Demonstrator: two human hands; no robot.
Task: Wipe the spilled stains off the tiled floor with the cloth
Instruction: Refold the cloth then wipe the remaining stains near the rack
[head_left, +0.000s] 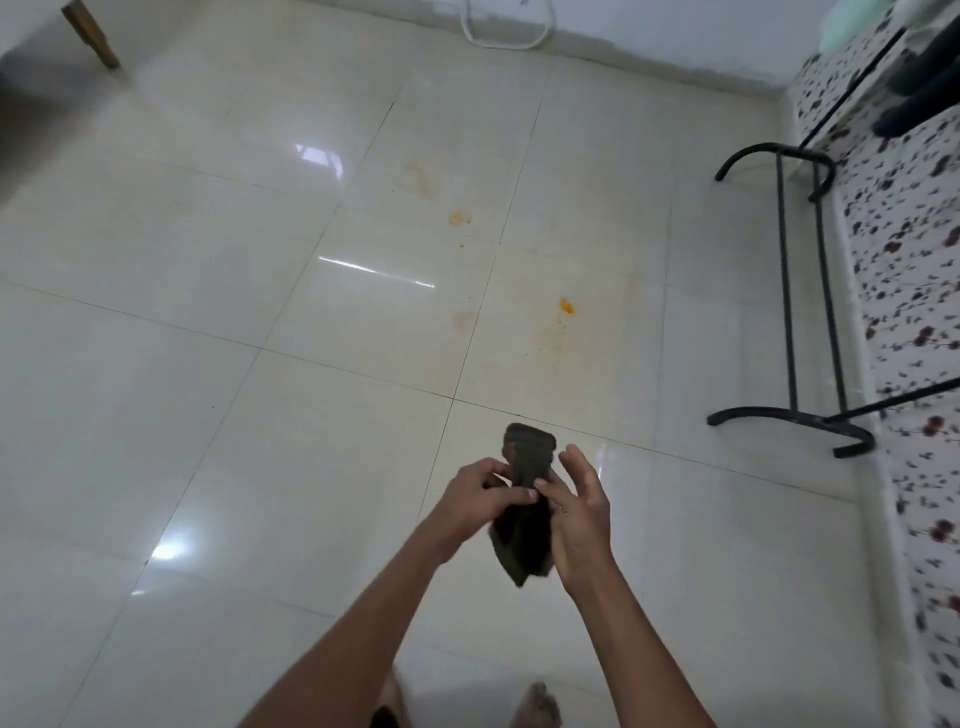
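The floor tiles (208, 364) are glossy cream; the stains (566, 306) are orange; the cloth (524, 499) is dark olive; at the right, a white sheet (904, 270) has dark red flowers.

I see the cloth (524, 499) between my left hand (480, 496) and my right hand (579, 512), above the tiled floor (208, 364). The stains (566, 306) lie on the floor ahead of the hands. A metal rack (808, 312) stands to the right, beside a bed (904, 249). A cable (506, 31) lies far ahead at the wall.
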